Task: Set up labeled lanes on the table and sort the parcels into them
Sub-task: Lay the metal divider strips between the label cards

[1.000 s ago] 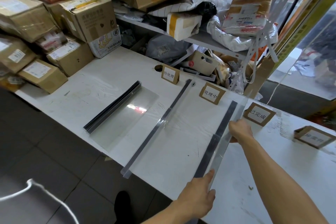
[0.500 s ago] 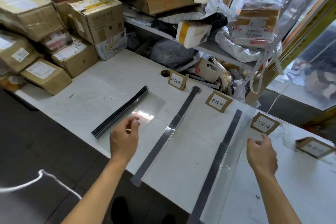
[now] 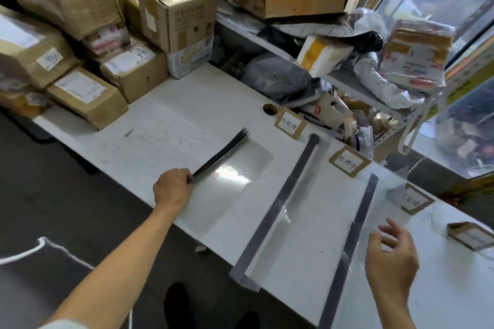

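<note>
Two clear dividers with dark base strips stand across the white table [image 3: 203,104]: one [image 3: 280,208] in the middle, another [image 3: 355,224] to its right. A stack of spare dividers [image 3: 227,163] lies flat at the left. My left hand [image 3: 172,189] grips the near end of that stack's dark edge. My right hand [image 3: 390,259] hovers over the table right of the second divider, fingers spread, holding nothing. Cardboard lane labels stand along the far edge: one [image 3: 290,124], a second [image 3: 348,161], a third [image 3: 415,201] seen through clear plastic, and a fourth [image 3: 470,235].
Cardboard parcels [image 3: 88,96] are piled at the table's left end, with taller boxes [image 3: 176,8] behind. A metal shelf [image 3: 361,80] behind the table is crammed with bags and parcels. A cable hole [image 3: 270,109] sits near the first label. Dark floor lies below the near edge.
Both hands let go of the right divider, which now stands by itself. My left hand swung left to the flat stack and took hold of its edge. My right hand drew back to the right.
</note>
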